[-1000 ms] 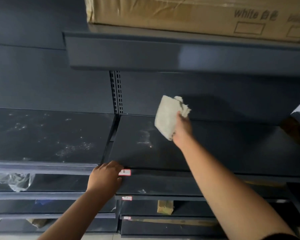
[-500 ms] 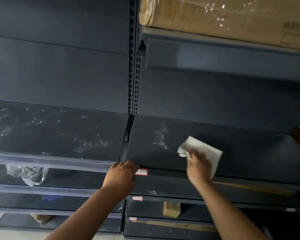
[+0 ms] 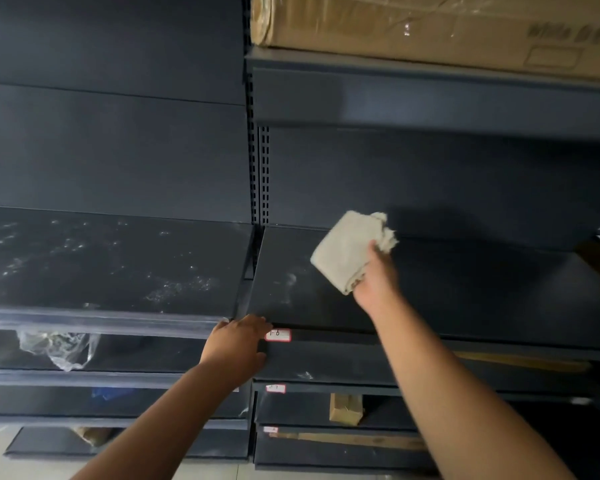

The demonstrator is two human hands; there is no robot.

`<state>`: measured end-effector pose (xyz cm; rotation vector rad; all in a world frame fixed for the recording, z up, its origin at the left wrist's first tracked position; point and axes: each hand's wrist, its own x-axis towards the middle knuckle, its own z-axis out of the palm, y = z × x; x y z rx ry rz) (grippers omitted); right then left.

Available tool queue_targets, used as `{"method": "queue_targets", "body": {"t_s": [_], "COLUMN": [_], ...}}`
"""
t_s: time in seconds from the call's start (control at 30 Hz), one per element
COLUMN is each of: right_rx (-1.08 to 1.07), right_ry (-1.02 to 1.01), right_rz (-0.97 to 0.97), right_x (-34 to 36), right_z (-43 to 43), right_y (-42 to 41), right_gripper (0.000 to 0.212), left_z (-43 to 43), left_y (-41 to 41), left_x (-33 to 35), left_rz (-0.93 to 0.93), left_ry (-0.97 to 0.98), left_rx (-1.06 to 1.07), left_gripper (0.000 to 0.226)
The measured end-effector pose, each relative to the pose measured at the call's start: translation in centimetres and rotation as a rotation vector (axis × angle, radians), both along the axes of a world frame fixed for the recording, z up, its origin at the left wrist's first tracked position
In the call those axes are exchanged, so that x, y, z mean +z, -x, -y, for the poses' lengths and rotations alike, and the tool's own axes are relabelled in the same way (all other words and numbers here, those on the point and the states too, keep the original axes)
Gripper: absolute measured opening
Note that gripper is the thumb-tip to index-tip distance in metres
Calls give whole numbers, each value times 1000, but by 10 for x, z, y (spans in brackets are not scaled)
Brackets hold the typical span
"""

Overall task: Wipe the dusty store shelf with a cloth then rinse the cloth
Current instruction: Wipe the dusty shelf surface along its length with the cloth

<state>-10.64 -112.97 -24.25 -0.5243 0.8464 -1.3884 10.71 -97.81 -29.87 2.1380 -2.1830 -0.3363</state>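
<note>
A folded off-white cloth [image 3: 347,249] lies against the back part of the dark right-hand shelf [image 3: 482,299], near the rear panel. My right hand [image 3: 376,278] grips the cloth's lower right edge. A faint dust smear shows on the shelf to the left of the cloth. My left hand [image 3: 238,344] rests curled over the front lip of this shelf, beside a small red-edged price label [image 3: 278,335]. The neighbouring left shelf [image 3: 111,268] is speckled with pale dust.
A large cardboard box [image 3: 430,32] sits on the upper shelf above. A perforated upright post [image 3: 260,168] divides the two bays. Lower shelves hold crumpled clear plastic [image 3: 58,348], a small brown box [image 3: 345,408] and wooden strips [image 3: 347,439]. Something pale and brown sits at the far right edge.
My right hand has swept the cloth from the front of the shelf back toward the rear panel. The left hand stays on the shelf lip. The camera view shifted slightly.
</note>
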Motion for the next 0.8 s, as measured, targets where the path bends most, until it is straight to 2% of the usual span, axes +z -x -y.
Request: {"method": "queue_targets", "body": {"t_s": [0.1,0.13,0.2,0.27,0.37,0.43,0.5,0.57,0.63,0.67,0.73,0.8], "right_rx": [-231,-320,-420,-354,-139,9,122,222,303,332,352,266], "right_ry": [83,99,96,56,-3,95,259,378,393,333,108,-55], "right_rz": [-275,-448,-920,-1311,-1644,-1848,-1940,-1894,-1718,-1533,-966,-484], "right_x": [7,5,-5,-21,-48,-63,-71,-72,-69,-63,-43,-21], "right_z": [17,24,37,45,59,66,63,54,47,44,40,43], "right_y": [67,90,133,161,152,112,54,-9,-64,-87,-121,-136], "right_gripper": [33,34,34,31,31,31,32,33,33,33,34,35], "left_z": [1,1,4,9,16,18,19,20,21,21,20,19], "left_y": [1,2,2,2,2,1,1,2,3,4,3,2], "left_x": [3,4,8,13,15,14,13,13,14,15,15,16], "left_rz": [-16,-24,-32,-16,29,42,52,58,63,72,95,109], "left_ry": [3,6,10,-5,-25,-26,-19,-8,-4,-7,-27,-49], "left_rx": [15,23,41,53,76,105,120,134,150,149,126,102], "left_gripper": [53,50,44,38,34,31,29,27,26,27,32,36]}}
